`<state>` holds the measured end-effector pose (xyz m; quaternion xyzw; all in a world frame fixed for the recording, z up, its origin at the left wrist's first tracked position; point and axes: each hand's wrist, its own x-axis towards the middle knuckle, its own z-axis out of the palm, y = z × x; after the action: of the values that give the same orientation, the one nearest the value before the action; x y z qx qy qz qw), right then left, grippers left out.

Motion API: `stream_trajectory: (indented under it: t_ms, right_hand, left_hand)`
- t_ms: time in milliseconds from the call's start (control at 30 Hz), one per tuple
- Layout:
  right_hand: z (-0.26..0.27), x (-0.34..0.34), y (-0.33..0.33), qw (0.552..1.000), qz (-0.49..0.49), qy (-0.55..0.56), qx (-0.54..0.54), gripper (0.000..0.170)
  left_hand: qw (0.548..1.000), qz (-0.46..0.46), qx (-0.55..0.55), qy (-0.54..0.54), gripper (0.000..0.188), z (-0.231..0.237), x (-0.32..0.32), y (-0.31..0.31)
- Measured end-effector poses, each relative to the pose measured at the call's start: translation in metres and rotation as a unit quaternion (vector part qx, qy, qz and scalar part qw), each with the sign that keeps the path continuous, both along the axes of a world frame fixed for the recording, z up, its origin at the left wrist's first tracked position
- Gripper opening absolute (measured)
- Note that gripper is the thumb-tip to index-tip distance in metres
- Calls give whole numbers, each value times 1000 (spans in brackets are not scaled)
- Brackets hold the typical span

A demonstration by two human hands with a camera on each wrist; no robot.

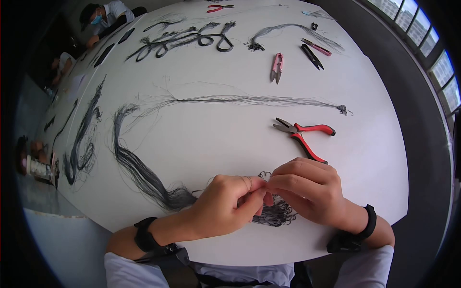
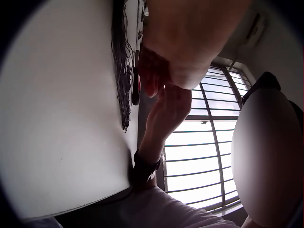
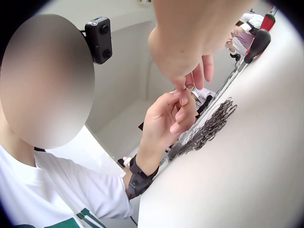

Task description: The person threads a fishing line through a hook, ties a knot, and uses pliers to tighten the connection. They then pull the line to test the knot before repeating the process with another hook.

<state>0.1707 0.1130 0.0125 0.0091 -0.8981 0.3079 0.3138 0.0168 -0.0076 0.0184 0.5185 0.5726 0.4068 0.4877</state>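
My left hand (image 1: 218, 204) and right hand (image 1: 309, 189) meet fingertip to fingertip above the near part of the table. Between them they pinch a thin dark strand, whose small loop (image 3: 190, 87) shows at the fingertips in the right wrist view. Below the hands lies a bundle of dark looped strand ends (image 1: 274, 215), partly hidden by them. From behind my left hand a long dark bundle of strands (image 1: 139, 168) runs toward the upper left. Just beyond my right hand, red-handled pliers (image 1: 302, 139) lie with handles spread.
A long thin bundle (image 1: 259, 99) stretches across mid-table. Farther back are pink thread snips (image 1: 277, 67), black snips (image 1: 312, 56), coiled dark bundles (image 1: 206, 41) and another red tool (image 1: 220, 8). More strands (image 1: 81, 139) lie at left. A masked person (image 1: 108, 17) sits at the far left.
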Motion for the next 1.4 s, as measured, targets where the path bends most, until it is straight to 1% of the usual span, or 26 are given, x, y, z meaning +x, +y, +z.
stream_trajectory:
  t_ms: [67,100,167,233,300,367,433,467,500,533,567,600,667,733,800,833,867,933,967,1033,1067,1100,1200,1267,1333,1400]
  right_hand:
    - [-1,1,0,996,-25,-22,-87,19]
    - [-1,0,-1,995,-26,-22,-90,19]
    - [3,-2,1,986,-16,-27,-162,20]
    - [2,-2,2,988,-17,-29,-153,19]
    - [-1,0,4,994,3,-8,-111,18]
    - [-1,-1,2,990,-2,-12,-143,15]
    - [-2,-1,-1,994,-40,-20,-104,14]
    - [-4,-4,-4,996,-64,6,-59,17]
    - [-7,-5,-4,995,-65,0,-70,17]
    - [-10,-5,-2,997,-71,26,33,18]
    - [-12,-5,1,986,-74,51,137,20]
    - [-16,-7,4,980,-74,69,171,23]
    - [-19,-8,4,976,-80,79,189,21]
    - [-17,-9,2,969,-88,96,209,20]
    - [-8,-6,-4,984,-63,54,159,22]
    - [-4,-6,-3,984,-63,55,160,22]
    - [-1,-6,1,987,-87,21,135,22]
    - [3,-4,15,981,-161,-30,99,20]
    - [10,0,20,967,-224,-104,65,19]
    - [6,12,34,931,-279,-162,170,25]
    - [3,18,38,924,-281,-211,153,28]
    - [2,20,38,923,-282,-209,156,28]
    - [-5,20,36,933,-272,-218,87,25]
    - [-11,20,37,930,-279,-217,105,24]
    - [-16,17,40,931,-276,-200,131,19]
    - [-14,17,40,938,-266,-190,113,18]
  left_hand:
    - [1000,-3,9,12,22,-1,0,0]
    - [1000,-1,4,1,22,-1,0,0]
    - [1000,-3,-4,-9,23,-1,0,0]
    - [997,28,10,-77,24,-5,1,0]
    - [997,11,6,-80,24,-2,0,-1]
    - [997,-3,-1,-83,24,-2,-1,0]
    - [1000,-5,29,-3,20,-5,-1,-1]
    - [1000,-5,19,-6,20,-7,0,-1]
    - [997,6,62,46,17,-9,0,-2]
    - [989,16,110,98,15,-11,1,-1]
    - [990,15,104,93,15,-12,1,-1]
    - [986,21,125,110,13,-13,1,-1]
    - [981,29,146,124,12,-14,1,-1]
    - [972,4,172,157,11,-14,-1,0]
    - [967,21,188,170,11,-19,0,-1]
    - [961,37,203,183,11,-21,1,-2]
    - [960,37,205,184,11,-19,0,-1]
    - [985,52,118,119,15,-14,-1,0]
    - [984,52,121,120,15,-13,-2,1]
    - [995,84,22,-48,22,-12,-2,2]
    - [992,94,-4,-82,27,-8,-1,2]
    - [992,94,-1,-81,27,-7,-2,3]
    - [988,112,10,-103,28,-7,-3,4]
    - [982,123,2,-144,24,-9,-2,4]
    - [982,118,1,-145,24,-6,-3,5]
    - [982,116,-5,-149,25,-6,-3,4]
